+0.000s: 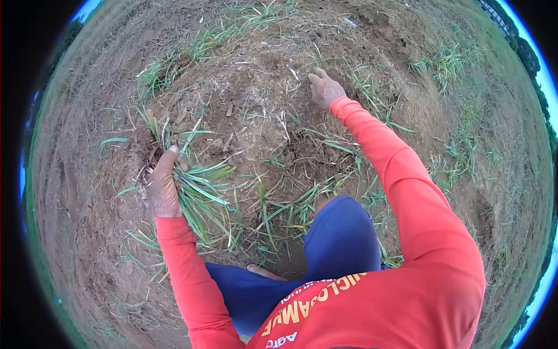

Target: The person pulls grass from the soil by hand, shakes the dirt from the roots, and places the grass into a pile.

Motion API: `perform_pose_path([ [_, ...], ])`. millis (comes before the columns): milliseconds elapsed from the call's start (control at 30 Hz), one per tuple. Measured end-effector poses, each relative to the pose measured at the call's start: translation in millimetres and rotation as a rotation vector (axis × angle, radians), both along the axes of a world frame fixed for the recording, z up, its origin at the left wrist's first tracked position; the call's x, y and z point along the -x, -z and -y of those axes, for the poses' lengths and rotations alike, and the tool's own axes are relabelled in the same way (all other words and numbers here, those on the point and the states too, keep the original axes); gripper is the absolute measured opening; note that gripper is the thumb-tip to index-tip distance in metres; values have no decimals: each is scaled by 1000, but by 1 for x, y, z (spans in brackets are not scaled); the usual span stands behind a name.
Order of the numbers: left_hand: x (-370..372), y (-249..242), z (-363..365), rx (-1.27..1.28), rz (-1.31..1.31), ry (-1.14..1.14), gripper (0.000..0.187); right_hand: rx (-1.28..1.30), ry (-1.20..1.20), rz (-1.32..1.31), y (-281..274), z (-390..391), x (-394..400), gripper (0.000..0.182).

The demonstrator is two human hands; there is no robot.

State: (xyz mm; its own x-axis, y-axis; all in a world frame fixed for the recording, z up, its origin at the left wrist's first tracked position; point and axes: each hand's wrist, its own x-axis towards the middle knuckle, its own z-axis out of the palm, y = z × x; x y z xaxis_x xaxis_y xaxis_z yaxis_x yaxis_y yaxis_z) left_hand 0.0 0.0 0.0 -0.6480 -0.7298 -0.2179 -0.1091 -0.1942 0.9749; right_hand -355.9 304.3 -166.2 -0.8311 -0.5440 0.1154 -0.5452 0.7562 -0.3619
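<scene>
Left hand at 9 o'clock held grass bunch; fingers closed round stem bases, thumb on top, probably to bundle loose blades, which fanned toward 4 o'clock; right hand at 1 o'clock, low over soil, fingers bent; their opening and any hold could not be told

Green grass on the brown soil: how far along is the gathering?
Apparently partway. Done: a bunch of long green grass blades is gathered. In hand: the left hand holds it; the right hand is low at the brown soil, its grip unclear. Left, probably: leafy green tufts standing at upper right.
</scene>
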Motion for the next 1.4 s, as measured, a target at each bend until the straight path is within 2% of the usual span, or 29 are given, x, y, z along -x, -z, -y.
perform_pose_path([
  [67,-23,-8,1,-21,117,-3,23,19,13,-94,9,2,-3,32],
  [100,8,7,-8,-89,49,-18,23,-89,57,-119,2,-2,39,32],
  [167,-3,2,-12,-202,41,-52,23,-290,141,-40,0,9,24,33],
  [200,-2,2,-9,-176,6,-55,24,-277,160,-37,-7,14,24,36],
  [300,4,-2,-7,-196,7,-39,25,-370,179,188,-58,21,37,37],
  [400,4,0,-7,-204,19,-31,25,-322,201,235,-17,9,93,36],
  [467,3,-2,-7,-199,45,-20,25,-311,154,243,-8,1,100,38],
  [567,10,0,-9,-198,43,-52,22,-305,177,68,5,-1,101,32],
  [667,10,0,-9,-197,34,-79,21,-356,229,108,-37,-3,76,35],
  [767,7,-5,-10,-229,50,-76,21,-280,203,128,-58,-25,101,36],
  [867,8,-5,-9,-234,82,-74,22,-70,76,146,-84,-53,105,35],
  [933,10,-1,-7,-210,46,-65,22,128,80,139,-99,-59,94,33],
  [1000,11,1,-6,-232,45,-35,23,335,127,231,-99,-74,92,28],
  [1100,12,1,-11,-214,50,-39,22,447,168,254,-77,-95,111,29],
  [1167,11,0,-11,-210,48,-17,22,194,169,101,-65,-104,93,28],
  [1233,11,-1,-11,-230,42,-31,22,-61,150,-33,-19,-115,86,27],
  [1333,10,-3,-12,-208,37,-44,23,-265,265,52,7,-121,60,28],
  [1400,10,-4,-15,-214,46,-59,23,-226,238,129,9,-128,57,30],
])
